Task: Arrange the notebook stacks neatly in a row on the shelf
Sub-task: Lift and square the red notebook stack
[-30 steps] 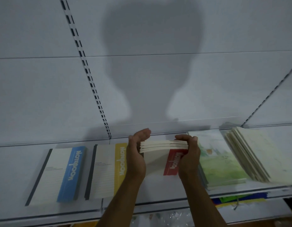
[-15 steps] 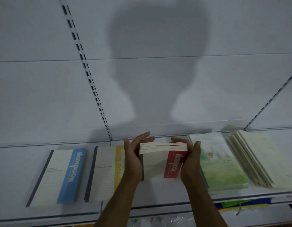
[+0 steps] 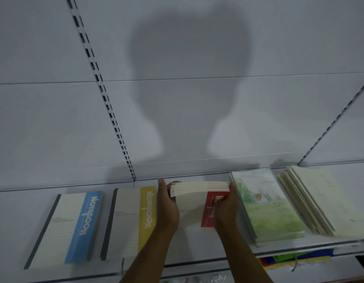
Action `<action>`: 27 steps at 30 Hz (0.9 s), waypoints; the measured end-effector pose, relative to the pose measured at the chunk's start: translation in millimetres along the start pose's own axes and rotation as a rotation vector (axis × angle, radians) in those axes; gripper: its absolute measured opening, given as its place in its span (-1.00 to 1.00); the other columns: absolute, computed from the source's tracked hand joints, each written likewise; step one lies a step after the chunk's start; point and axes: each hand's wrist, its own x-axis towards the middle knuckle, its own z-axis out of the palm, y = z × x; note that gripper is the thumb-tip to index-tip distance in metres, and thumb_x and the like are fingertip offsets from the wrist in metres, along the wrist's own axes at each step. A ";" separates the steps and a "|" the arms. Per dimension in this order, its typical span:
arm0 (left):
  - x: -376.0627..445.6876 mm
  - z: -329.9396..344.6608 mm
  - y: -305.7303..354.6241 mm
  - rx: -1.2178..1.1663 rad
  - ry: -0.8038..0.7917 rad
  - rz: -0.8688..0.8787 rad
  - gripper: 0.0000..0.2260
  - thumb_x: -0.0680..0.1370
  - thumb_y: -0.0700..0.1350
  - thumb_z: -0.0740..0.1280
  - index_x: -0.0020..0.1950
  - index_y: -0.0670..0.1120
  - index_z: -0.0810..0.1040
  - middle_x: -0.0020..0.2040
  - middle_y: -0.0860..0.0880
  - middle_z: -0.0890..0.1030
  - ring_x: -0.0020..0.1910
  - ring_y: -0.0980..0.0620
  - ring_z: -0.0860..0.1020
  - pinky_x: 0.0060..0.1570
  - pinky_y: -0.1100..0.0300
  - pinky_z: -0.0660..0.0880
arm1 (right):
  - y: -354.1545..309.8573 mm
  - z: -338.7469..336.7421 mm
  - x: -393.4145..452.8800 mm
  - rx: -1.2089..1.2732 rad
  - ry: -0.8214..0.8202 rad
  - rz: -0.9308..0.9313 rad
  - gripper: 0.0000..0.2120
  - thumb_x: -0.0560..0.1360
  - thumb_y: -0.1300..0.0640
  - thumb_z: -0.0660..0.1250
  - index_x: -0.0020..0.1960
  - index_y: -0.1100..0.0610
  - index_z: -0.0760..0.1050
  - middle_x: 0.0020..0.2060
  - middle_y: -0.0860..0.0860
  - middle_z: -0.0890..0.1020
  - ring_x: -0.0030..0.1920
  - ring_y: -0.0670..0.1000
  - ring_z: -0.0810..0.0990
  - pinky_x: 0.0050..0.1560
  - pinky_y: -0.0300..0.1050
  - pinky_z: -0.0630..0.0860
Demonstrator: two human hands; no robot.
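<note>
Fingers of the left hand (image 3: 168, 209) and right hand (image 3: 226, 209) are curling round the red notebook stack (image 3: 197, 203), squaring it between the yellow stack (image 3: 134, 219) at nine o'clock and the green stack (image 3: 266, 207) at three. Next it probably needs lowering flat onto the shelf (image 3: 14, 231), edges aligned.

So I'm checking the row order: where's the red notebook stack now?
Head view, centre shelf: the red notebook stack sits between the yellow stack and the green illustrated stack.

Left hand (image 3: 168, 209), right hand (image 3: 226, 209) upright, palms facing, gripping.
</note>
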 end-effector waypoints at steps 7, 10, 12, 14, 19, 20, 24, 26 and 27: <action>-3.9 6.2 9.4 -0.023 0.089 0.066 -0.42 0.66 0.09 -0.09 -0.31 -0.06 0.58 -0.45 -0.02 0.62 -0.45 0.09 0.61 -0.50 0.31 0.50 | -4.1 9.3 -1.7 -0.009 0.101 -0.113 -0.49 0.64 -0.04 -0.04 -0.34 0.11 0.47 -0.39 0.13 0.57 -0.26 0.16 0.59 -0.07 0.13 0.52; -1.9 6.6 8.0 -0.020 0.105 0.057 -0.44 0.66 0.09 -0.09 -0.28 -0.08 0.56 -0.46 -0.01 0.62 -0.45 0.10 0.61 -0.50 0.30 0.50 | -4.8 9.5 -2.6 0.017 0.111 -0.106 -0.50 0.65 -0.02 -0.03 -0.34 0.11 0.46 -0.41 0.10 0.55 -0.29 0.13 0.58 -0.12 0.05 0.49; -2.7 9.2 7.3 -0.002 0.109 0.060 -0.46 0.67 0.07 -0.09 -0.28 -0.11 0.54 -0.49 0.00 0.60 -0.48 0.12 0.59 -0.52 0.34 0.47 | -2.5 9.0 -0.5 -0.009 0.101 -0.113 -0.52 0.63 -0.02 -0.02 -0.34 0.12 0.44 -0.43 0.09 0.54 -0.33 0.11 0.56 -0.16 0.02 0.49; -1.2 10.7 6.3 -0.005 0.119 0.076 -0.45 0.67 0.05 -0.09 -0.31 -0.11 0.52 -0.51 0.00 0.58 -0.49 0.13 0.58 -0.52 0.34 0.46 | -2.0 7.7 2.5 -0.015 0.089 -0.104 -0.52 0.65 0.01 -0.04 -0.32 0.13 0.44 -0.41 0.10 0.55 -0.32 0.10 0.57 -0.17 -0.01 0.48; 0.2 11.1 2.3 -0.025 0.109 0.058 -0.44 0.67 0.07 -0.09 -0.34 -0.09 0.53 -0.50 -0.02 0.57 -0.48 0.10 0.58 -0.44 0.25 0.45 | 2.8 5.1 7.2 -0.034 0.082 -0.131 -0.54 0.64 0.00 -0.06 -0.28 0.17 0.42 -0.41 0.16 0.51 -0.37 0.06 0.55 -0.22 -0.02 0.48; 0.3 12.4 2.4 -0.021 0.117 0.067 -0.44 0.67 0.05 -0.08 -0.36 -0.09 0.52 -0.51 -0.01 0.57 -0.50 0.11 0.57 -0.44 0.25 0.43 | 2.9 4.5 7.0 -0.023 0.086 -0.112 -0.53 0.66 0.02 -0.06 -0.31 0.15 0.41 -0.44 0.12 0.51 -0.40 0.02 0.55 -0.22 -0.03 0.48; 2.3 14.1 2.6 -0.032 0.119 0.063 -0.44 0.67 0.04 -0.10 -0.33 -0.13 0.52 -0.52 -0.01 0.57 -0.51 0.13 0.57 -0.50 0.33 0.44 | 1.3 5.5 8.7 0.011 0.079 -0.068 -0.49 0.66 0.01 -0.06 -0.38 0.07 0.41 -0.52 -0.01 0.51 -0.43 -0.02 0.54 -0.20 -0.06 0.47; 2.2 11.8 1.0 -0.025 0.098 0.056 -0.42 0.67 0.05 -0.12 -0.32 -0.14 0.53 -0.49 -0.02 0.58 -0.48 0.11 0.59 -0.49 0.32 0.45 | 2.0 5.9 9.1 -0.028 0.089 -0.092 -0.49 0.66 -0.03 -0.06 -0.37 0.08 0.40 -0.49 0.04 0.51 -0.40 0.03 0.54 -0.19 -0.03 0.48; 2.6 10.5 -0.4 -0.017 0.096 0.056 -0.41 0.67 0.05 -0.13 -0.32 -0.14 0.53 -0.49 -0.03 0.59 -0.47 0.11 0.59 -0.49 0.32 0.45 | 4.5 5.2 10.7 -0.042 0.092 -0.086 -0.49 0.65 -0.08 -0.06 -0.37 0.07 0.39 -0.47 0.07 0.50 -0.37 0.07 0.53 -0.17 -0.01 0.47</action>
